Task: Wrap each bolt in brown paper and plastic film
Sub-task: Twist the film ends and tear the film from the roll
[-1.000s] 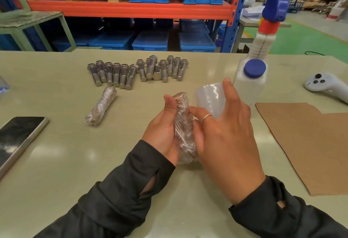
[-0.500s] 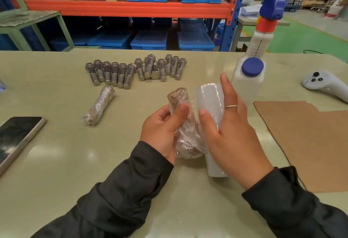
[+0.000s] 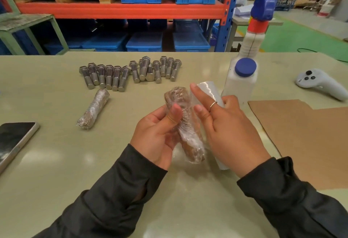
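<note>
Left hand point(image 3: 158, 134): mine, gripping the bolt in hand point(image 3: 185, 122), thumb pressed over its film-covered upper part, fingers curled behind. The bolt is held off the table, tilted, head end away from me, already in brown paper with clear film around it.

Right hand point(image 3: 229, 130): gripping the roll of film point(image 3: 211, 91), which runs under the palm and sticks out beyond the fingers; forefinger straight along the roll, just beside the bolt. Film bridges the small gap between roll and bolt.

Step in hand, as I judge it: winding film around the papered bolt. To do it well I would keep the left thumb pinning the film so it cannot slip, keep the sheet taut off the roll, overlap each turn, and cover the loose near end, where the film looks baggy, before tearing off.

Finished bolt point(image 3: 93, 108): one, wrapped, lying on the table point(image 3: 56, 162) to my left, well apart from my hands.

Bare bolts point(image 3: 130, 72): a row of a dozen or more, near the far edge, still to wrap.

Brown paper point(image 3: 305, 139): sheets flat on my right, near the right wrist.

Bottle point(image 3: 243, 83): white, blue cap, just beyond the roll.

Controller point(image 3: 320, 85): white, far right.

Phone point(image 3: 14, 139): at the left edge.
</note>
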`<state>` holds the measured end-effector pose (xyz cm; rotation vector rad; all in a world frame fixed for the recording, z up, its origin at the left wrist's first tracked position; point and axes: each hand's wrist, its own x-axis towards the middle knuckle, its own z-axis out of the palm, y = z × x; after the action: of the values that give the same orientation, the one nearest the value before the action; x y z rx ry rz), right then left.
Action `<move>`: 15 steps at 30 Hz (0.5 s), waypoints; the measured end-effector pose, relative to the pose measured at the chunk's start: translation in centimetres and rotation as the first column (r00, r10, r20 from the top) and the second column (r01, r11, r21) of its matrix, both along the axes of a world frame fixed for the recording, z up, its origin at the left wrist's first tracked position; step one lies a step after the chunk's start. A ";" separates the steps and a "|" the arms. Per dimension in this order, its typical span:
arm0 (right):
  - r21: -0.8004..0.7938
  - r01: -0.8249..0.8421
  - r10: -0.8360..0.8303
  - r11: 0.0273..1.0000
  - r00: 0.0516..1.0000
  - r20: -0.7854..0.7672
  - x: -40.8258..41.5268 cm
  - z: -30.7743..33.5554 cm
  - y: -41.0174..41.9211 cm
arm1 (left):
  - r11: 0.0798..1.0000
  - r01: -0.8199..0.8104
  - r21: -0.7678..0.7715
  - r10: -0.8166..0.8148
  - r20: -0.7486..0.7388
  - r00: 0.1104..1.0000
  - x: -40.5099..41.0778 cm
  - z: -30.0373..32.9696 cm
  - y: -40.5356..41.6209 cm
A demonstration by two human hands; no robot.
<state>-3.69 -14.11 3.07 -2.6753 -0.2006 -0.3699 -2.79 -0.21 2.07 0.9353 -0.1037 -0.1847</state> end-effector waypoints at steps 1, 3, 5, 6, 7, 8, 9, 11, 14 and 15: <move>-0.032 0.009 -0.008 0.999 1.000 0.026 -0.1 0.0 0.3 | 1.000 0.009 -0.008 -0.009 0.002 1.000 0.0 0.0 0.1; -0.098 0.041 -0.035 0.994 0.997 0.071 -0.1 -0.1 0.7 | 0.999 0.022 -0.035 -0.022 -0.005 1.000 -0.1 -0.1 0.0; -0.158 0.094 -0.078 0.983 0.992 0.103 -0.1 -0.4 1.0 | 0.997 0.032 -0.071 -0.034 -0.027 0.999 -0.2 -0.2 -0.3; -0.177 0.117 -0.097 0.977 0.988 0.117 0.0 -0.6 1.0 | 0.996 0.037 -0.086 -0.040 -0.037 0.998 -0.2 -0.3 -0.5; -0.184 0.131 -0.109 0.974 0.986 0.124 0.0 -0.7 1.1 | 0.995 0.036 -0.097 -0.041 -0.049 0.998 -0.2 -0.4 -0.7; -0.184 0.137 -0.115 0.973 0.985 0.127 0.0 -0.8 1.2 | 0.994 0.028 -0.104 -0.035 -0.067 0.997 -0.2 -0.4 -0.8; -0.184 0.138 -0.115 0.973 0.985 0.131 0.0 -0.8 1.3 | 0.994 0.019 -0.108 -0.028 -0.087 0.996 -0.2 -0.4 -1.0; -0.191 0.138 -0.112 0.972 0.984 0.140 -0.2 -0.8 1.5 | 0.994 0.023 -0.106 -0.036 -0.120 0.992 -0.2 -0.4 -1.4; -0.188 0.130 -0.100 0.974 0.982 0.157 -0.5 -0.9 1.6 | 0.989 0.106 -0.100 -0.115 -0.091 0.989 -0.5 -0.2 -1.7; -0.178 0.124 -0.097 0.976 0.984 0.152 -0.6 -1.0 1.6 | 0.989 0.122 -0.088 -0.127 -0.065 0.990 -0.5 -0.4 -1.7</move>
<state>-4.24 -12.51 2.11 -2.8544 -0.1341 -0.6063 -3.34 -1.91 1.71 0.8387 -0.1042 -0.3264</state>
